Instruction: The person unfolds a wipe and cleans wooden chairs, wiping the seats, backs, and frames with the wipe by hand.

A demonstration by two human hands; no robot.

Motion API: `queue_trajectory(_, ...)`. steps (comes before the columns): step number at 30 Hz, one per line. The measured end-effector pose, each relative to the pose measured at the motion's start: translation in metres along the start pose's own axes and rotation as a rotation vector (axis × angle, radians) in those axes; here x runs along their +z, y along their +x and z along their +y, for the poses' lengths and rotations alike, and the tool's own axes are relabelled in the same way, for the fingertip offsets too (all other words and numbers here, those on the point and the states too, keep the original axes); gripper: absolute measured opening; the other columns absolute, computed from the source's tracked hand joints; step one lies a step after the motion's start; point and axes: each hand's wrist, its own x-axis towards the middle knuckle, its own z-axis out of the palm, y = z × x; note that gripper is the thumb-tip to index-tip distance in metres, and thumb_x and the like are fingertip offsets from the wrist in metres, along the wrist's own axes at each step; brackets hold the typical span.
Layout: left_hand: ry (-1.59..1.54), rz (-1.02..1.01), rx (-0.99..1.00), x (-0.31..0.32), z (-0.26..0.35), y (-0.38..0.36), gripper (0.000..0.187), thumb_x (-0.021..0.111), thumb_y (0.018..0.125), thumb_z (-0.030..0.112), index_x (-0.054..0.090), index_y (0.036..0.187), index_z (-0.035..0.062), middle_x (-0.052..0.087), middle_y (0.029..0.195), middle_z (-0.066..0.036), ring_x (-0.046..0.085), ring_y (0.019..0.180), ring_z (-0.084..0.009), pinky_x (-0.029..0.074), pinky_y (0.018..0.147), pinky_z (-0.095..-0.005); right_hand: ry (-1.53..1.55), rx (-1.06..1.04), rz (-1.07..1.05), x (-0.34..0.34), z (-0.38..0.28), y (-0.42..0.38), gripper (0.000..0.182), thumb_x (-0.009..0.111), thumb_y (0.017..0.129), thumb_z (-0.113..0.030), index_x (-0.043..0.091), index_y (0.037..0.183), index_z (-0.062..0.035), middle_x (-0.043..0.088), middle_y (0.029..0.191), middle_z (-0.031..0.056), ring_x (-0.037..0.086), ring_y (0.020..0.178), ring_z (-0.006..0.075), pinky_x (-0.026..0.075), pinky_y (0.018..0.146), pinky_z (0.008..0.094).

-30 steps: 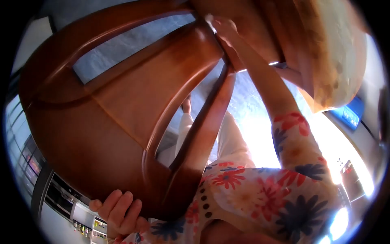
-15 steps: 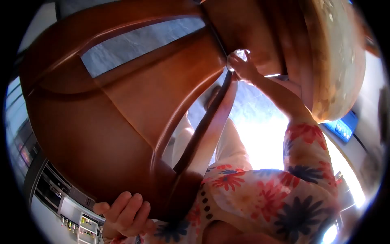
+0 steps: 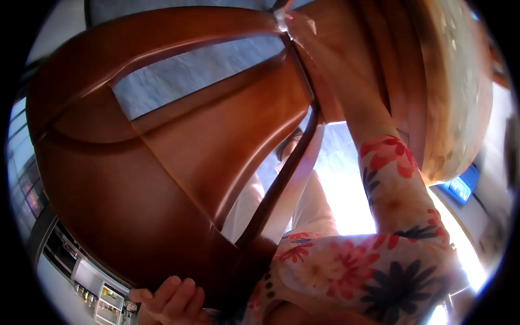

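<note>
While our left hand (image 3: pixel 170 300) curls around the near edge of the glossy brown wooden chair (image 3: pixel 162 162), heavy, stiff and slick, our right hand (image 3: pixel 303 27) reaches its far joint, grip unclear.

Left hand (image 3: pixel 172 301) cut off by bottom edge, only fingers show, palm hidden behind wooden chair (image 3: pixel 162 162). Right hand blurred at top, approx lost against chair frame, grip can't be told. Chair fills view, top cropped. Shelf items (image 3: pixel 105 298) bottom left too small to ID. Floor washed out by glare
</note>
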Motion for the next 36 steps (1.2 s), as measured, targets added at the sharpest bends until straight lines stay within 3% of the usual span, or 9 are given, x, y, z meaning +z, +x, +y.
queue_trajectory(4,0.012,0.021,0.035,-0.004,-0.003,-0.002,0.031,0.041,0.084,0.024,0.069,0.077,0.0111,0.065,0.094,-0.004,0.061,0.087,-0.0225,0.032,0.080,-0.0380,0.429,0.322,-0.117,0.006,-0.041,-0.017,0.028,0.050,0.083,-0.029,0.062,0.103,-0.0153,0.065,0.091,0.0083,0.063,0.077,0.0242,0.050,0.067,0.0316)
queue_trajectory(8,0.055,-0.071,-0.158,-0.011,0.013,-0.005,0.027,0.041,0.084,0.024,0.058,0.066,0.0149,0.058,0.091,0.000,0.051,0.095,-0.0173,0.024,0.099,-0.0384,0.878,-0.546,0.028,-0.022,-0.160,-0.102,0.025,0.049,0.077,-0.003,0.058,0.099,0.0013,0.062,0.092,0.0156,0.057,0.070,0.0277,0.048,0.061,0.0361)
queue_trajectory(12,0.034,0.030,-0.203,-0.005,0.012,-0.002,0.023,0.044,0.084,0.023,0.059,0.068,0.0151,0.058,0.090,0.000,0.051,0.096,-0.0167,0.024,0.098,-0.0371,0.718,-0.907,0.303,-0.071,-0.279,-0.204,0.028,0.051,0.068,-0.002,0.052,0.096,-0.0021,0.052,0.099,0.0151,0.050,0.100,0.0312,0.039,0.078,0.0510)
queue_trajectory(15,0.025,0.068,-0.177,-0.002,0.007,-0.005,0.024,0.045,0.084,0.023,0.062,0.071,0.0137,0.060,0.091,-0.002,0.054,0.093,-0.0177,0.026,0.092,-0.0367,0.549,-0.947,0.198,-0.049,-0.246,-0.173,0.029,0.052,0.067,-0.002,0.051,0.096,-0.0031,0.050,0.105,0.0155,0.046,0.105,0.0307,0.036,0.079,0.0557)
queue_trajectory(16,0.009,0.065,-0.157,-0.004,0.005,-0.002,0.026,0.044,0.084,0.023,0.065,0.073,0.0122,0.063,0.093,-0.003,0.058,0.090,-0.0191,0.028,0.085,-0.0369,0.256,-0.813,0.040,-0.049,-0.220,-0.147,0.030,0.052,0.079,-0.002,0.051,0.109,-0.0043,0.053,0.111,0.0137,0.049,0.106,0.0267,0.037,0.090,0.0407)
queue_trajectory(18,0.003,0.129,-0.111,0.001,0.001,-0.002,0.030,0.042,0.084,0.024,0.068,0.076,0.0107,0.065,0.094,-0.004,0.061,0.087,-0.0201,0.031,0.078,-0.0372,0.585,-0.592,0.125,-0.017,-0.160,-0.087,0.025,0.048,0.085,-0.010,0.054,0.109,-0.0102,0.061,0.089,0.0149,0.060,0.077,0.0291,0.048,0.065,0.0326)
queue_trajectory(20,0.029,0.265,-0.058,0.014,-0.002,-0.005,0.031,0.042,0.085,0.025,0.068,0.075,0.0105,0.065,0.094,-0.003,0.060,0.087,-0.0191,0.030,0.078,-0.0372,0.008,-0.226,0.084,0.004,-0.111,-0.040,0.025,0.046,0.087,-0.019,0.057,0.109,-0.0136,0.062,0.091,0.0154,0.061,0.084,0.0300,0.049,0.069,0.0375)
queue_trajectory(24,0.024,0.050,-0.099,-0.003,0.000,-0.007,0.032,0.041,0.085,0.025,0.068,0.076,0.0106,0.065,0.092,-0.004,0.061,0.087,-0.0192,0.030,0.081,-0.0374,-0.243,-0.192,-0.226,0.002,-0.048,0.015,0.024,0.046,0.083,-0.025,0.059,0.099,-0.0131,0.060,0.101,0.0126,0.058,0.093,0.0325,0.046,0.078,0.0416)
queue_trajectory(36,0.004,-0.042,-0.133,-0.013,0.007,-0.006,0.026,0.043,0.086,0.023,0.064,0.074,0.0126,0.062,0.094,-0.004,0.056,0.095,-0.0204,0.028,0.092,-0.0386,-0.541,-0.352,-0.286,-0.017,0.000,-0.066,0.023,0.045,0.083,-0.009,0.055,0.103,-0.0046,0.060,0.099,0.0123,0.057,0.094,0.0283,0.044,0.082,0.0434)
